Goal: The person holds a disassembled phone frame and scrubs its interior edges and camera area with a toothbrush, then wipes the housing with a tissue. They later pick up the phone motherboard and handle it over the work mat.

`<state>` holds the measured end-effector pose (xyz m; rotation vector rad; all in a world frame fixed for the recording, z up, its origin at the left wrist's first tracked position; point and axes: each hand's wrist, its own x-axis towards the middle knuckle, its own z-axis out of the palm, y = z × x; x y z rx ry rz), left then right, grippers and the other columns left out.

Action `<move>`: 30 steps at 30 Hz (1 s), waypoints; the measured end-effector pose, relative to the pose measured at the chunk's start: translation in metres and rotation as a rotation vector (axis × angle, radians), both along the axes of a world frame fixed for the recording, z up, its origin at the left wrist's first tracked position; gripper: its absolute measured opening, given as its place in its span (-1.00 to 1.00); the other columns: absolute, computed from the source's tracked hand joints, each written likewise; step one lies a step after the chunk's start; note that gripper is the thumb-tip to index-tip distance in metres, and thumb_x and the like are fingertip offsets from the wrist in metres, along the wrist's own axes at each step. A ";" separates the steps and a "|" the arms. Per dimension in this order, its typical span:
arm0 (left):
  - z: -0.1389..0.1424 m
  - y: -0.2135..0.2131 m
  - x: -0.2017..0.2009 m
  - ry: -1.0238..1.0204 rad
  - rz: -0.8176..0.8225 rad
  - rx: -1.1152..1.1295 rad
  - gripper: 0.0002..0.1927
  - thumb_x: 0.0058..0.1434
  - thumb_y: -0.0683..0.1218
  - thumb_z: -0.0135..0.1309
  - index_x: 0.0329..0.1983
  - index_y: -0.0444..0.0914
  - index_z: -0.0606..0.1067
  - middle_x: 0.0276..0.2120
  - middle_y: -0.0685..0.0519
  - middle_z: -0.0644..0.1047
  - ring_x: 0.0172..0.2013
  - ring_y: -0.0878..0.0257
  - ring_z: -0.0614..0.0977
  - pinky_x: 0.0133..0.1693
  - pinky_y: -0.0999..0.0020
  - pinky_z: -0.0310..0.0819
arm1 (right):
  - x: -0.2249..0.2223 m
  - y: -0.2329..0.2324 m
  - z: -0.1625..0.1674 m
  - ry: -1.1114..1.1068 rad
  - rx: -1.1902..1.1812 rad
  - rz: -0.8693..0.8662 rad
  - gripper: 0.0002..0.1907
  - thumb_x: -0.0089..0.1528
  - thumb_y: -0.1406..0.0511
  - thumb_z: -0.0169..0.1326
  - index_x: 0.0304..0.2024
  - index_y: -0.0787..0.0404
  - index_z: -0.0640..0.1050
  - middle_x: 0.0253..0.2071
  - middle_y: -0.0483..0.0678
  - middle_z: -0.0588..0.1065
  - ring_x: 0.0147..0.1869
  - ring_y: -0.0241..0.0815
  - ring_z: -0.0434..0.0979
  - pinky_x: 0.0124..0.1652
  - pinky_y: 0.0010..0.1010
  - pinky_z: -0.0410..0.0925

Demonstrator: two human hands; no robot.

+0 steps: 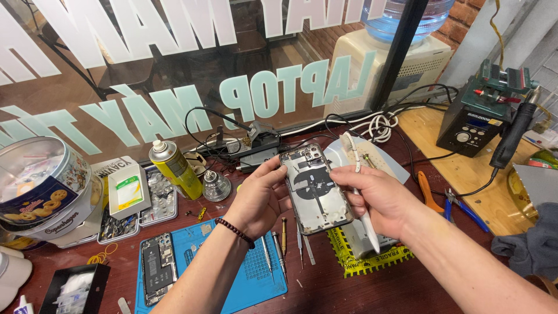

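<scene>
The left hand (256, 200) grasps an opened phone (315, 187) by its left edge, thumb on the rim and fingers behind, holding it up over the table (325, 285) with the bare inside facing the camera. The right hand (372, 195) is clenched round a white tool (359, 192) with a cable-wrapped upper end, and its fingertips also touch the phone's right edge

The phone looks light, thin and stiff, a flat metal shell with glossy plates and small parts exposed inside. I judge it fragile there and slippery on its smooth sides, so the rim is the safe place to hold it, as both hands do now, keeping fingers off the inner parts

Below lies a blue mat (256, 273) with another opened phone (157, 267) on it and several thin screwdrivers (283, 235) beside. A yellow toothed strip (372, 264) sits under the right hand. To the left stand a yellow spray can (174, 168), a small bell-shaped glass (216, 186), trays of small parts (160, 200) and a round biscuit tin (40, 186). To the right, on a paler wooden top, are a dark soldering station (471, 125), orange-handled pliers (429, 192) and blue-handled ones (465, 210)

The table is dark reddish wood, crowded, set against a shop window with large pale lettering; a water dispenser (401, 58) stands beyond the glass
</scene>
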<state>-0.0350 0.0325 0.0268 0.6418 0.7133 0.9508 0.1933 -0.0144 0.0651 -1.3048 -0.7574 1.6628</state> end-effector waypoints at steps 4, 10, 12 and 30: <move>0.008 0.002 -0.004 0.064 -0.044 0.130 -0.37 0.29 -0.24 -0.01 0.46 -0.18 0.28 -0.11 0.05 0.58 -0.27 0.33 0.62 -0.30 0.31 0.62 | 0.003 0.002 0.000 -0.048 0.051 -0.001 -0.86 0.19 0.28 0.18 -0.22 0.17 0.60 -0.56 -0.29 0.37 -0.57 -0.46 0.14 -0.54 -0.55 0.06; 0.014 0.004 -0.005 0.016 -0.035 0.123 -0.40 0.26 -0.24 -0.05 0.42 -0.20 0.29 -0.14 0.03 0.59 -0.28 0.31 0.64 -0.34 0.33 0.61 | 0.005 0.001 0.001 -0.054 0.014 -0.003 -0.85 0.19 0.28 0.20 -0.20 0.15 0.59 -0.58 -0.31 0.29 -0.57 -0.45 0.12 -0.55 -0.53 0.05; 0.015 0.003 -0.006 0.033 -0.054 0.142 -0.39 0.24 -0.26 -0.07 0.42 -0.22 0.30 -0.12 0.01 0.59 -0.27 0.30 0.64 -0.32 0.32 0.62 | 0.004 -0.001 0.002 -0.048 0.025 -0.010 -0.82 0.19 0.28 0.20 -0.16 0.17 0.62 -0.56 -0.31 0.35 -0.58 -0.47 0.14 -0.55 -0.57 0.08; 0.013 -0.003 -0.005 -0.168 -0.164 0.070 -0.30 0.16 -0.28 -0.11 0.44 -0.37 0.21 0.07 -0.11 0.55 -0.01 0.18 0.64 0.05 0.18 0.59 | -0.004 -0.007 0.018 0.110 -0.061 0.044 -0.70 0.20 0.21 0.13 -0.09 0.22 0.63 -0.26 -0.04 0.66 -0.27 -0.24 0.67 -0.21 -0.32 0.53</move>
